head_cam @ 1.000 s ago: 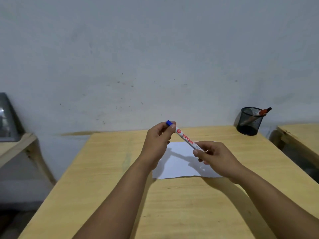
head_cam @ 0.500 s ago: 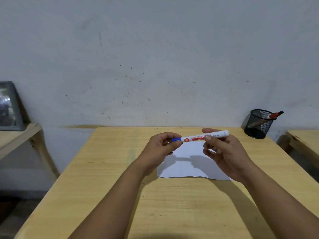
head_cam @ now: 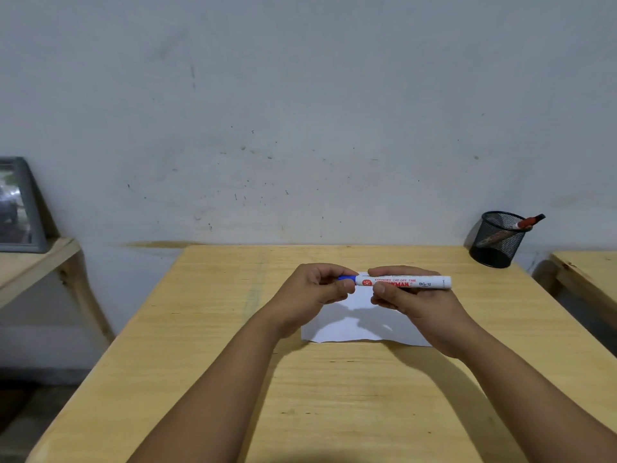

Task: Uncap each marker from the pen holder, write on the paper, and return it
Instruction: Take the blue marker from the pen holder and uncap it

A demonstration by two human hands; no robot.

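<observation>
both hands on the blue-capped marker, mid-frame above the paper

the left hand (head_cam: 309, 289) pinched the blue cap (head_cam: 347, 279) while the right hand (head_cam: 414, 299) gripped the white marker (head_cam: 405, 282), held level over the paper (head_cam: 360, 325) on the table (head_cam: 207, 329); at the right of the frame the mesh pen holder (head_cam: 497, 240) kept a red marker (head_cam: 527, 222) leaning inside

Head-worn camera looks forward and down across the table (head_cam: 207, 329) toward the wall (head_cam: 300, 111).

Two bare forearms, no sleeves, bare hands
</observation>
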